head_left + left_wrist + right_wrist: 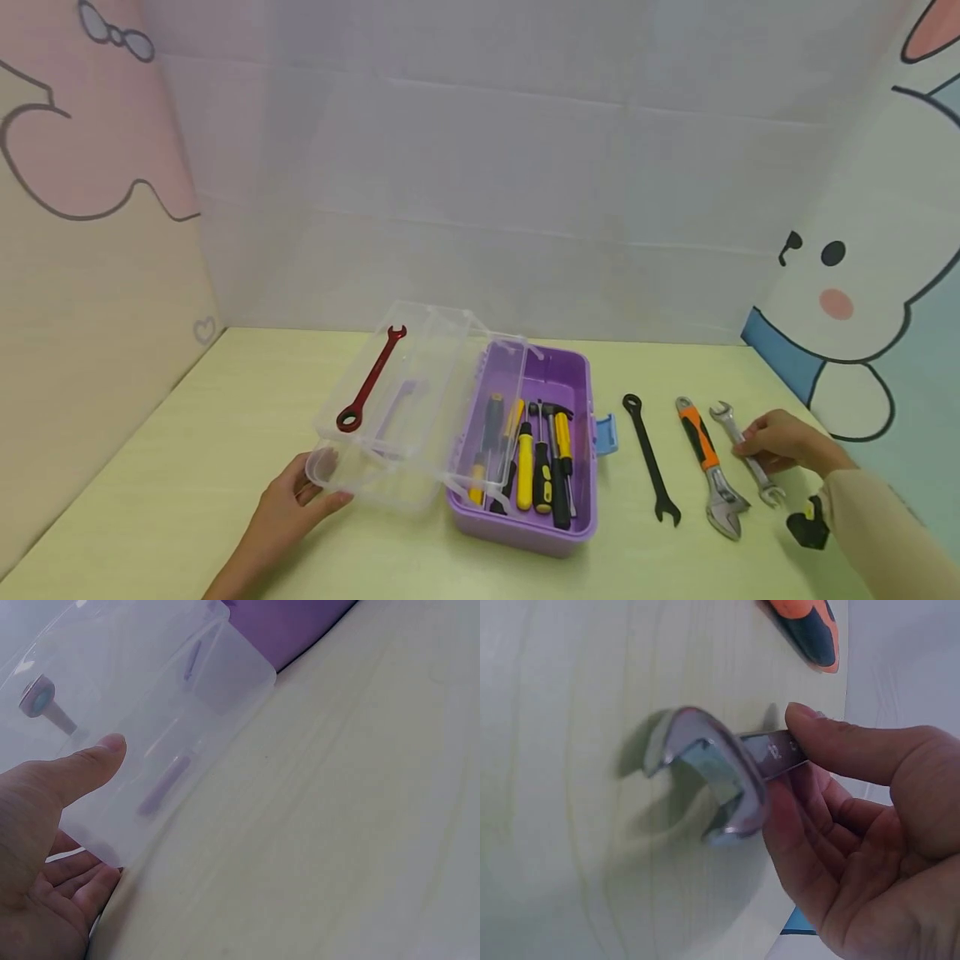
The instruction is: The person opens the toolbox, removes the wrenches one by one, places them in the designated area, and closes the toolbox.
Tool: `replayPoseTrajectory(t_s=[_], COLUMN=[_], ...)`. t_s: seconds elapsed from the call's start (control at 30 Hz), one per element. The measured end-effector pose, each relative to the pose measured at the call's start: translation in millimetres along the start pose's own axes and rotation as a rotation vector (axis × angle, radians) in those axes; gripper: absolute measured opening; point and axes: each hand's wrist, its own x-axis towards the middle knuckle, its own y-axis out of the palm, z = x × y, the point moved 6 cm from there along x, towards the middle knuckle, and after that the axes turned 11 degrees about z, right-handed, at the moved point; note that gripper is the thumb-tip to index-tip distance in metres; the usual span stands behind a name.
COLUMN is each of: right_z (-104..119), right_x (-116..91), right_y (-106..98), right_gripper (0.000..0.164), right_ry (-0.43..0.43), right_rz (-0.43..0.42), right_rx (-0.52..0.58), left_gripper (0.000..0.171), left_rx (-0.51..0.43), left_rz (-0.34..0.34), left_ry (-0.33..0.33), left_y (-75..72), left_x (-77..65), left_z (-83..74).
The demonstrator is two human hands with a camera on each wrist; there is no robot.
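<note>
My right hand (791,442) pinches a silver double open-end wrench (776,754) between thumb and fingers, at the right of the table. One open jaw of it points away from the hand in the right wrist view. At the other side, my left hand (288,504) grips the near left corner of a clear plastic lid (150,697), thumb over the edge and fingers beneath. The lid hangs open from a purple toolbox (517,533). A red combination wrench (372,379) lies in the lid. Inside the box are several screwdrivers (524,471) and a hammer (559,492).
Between the box and my right hand lie a black wrench (651,458) and an adjustable wrench (708,467) with an orange-black handle. A blue latch (606,435) sticks out from the box's right side. White cloth walls (480,167) enclose the table (187,433).
</note>
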Motion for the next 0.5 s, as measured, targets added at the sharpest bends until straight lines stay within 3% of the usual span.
replayPoseTrajectory(t_s=[0.27, 0.5], right_z=[-8.7, -9.5], right_x=[-0.9, 3.7], right_y=[0.3, -2.5], right_gripper=[0.031, 0.026], right_ry=[0.065, 0.097], right_rz=[-0.022, -0.021], right_rx=[-0.016, -0.040], left_gripper=[0.065, 0.065], left_rx=[-0.017, 0.001], left_rz=[0.005, -0.003], left_ry=[-0.002, -0.012], left_y=[1.6, 0.3], left_x=[-0.1, -0.7], left_z=[-1.9, -1.1])
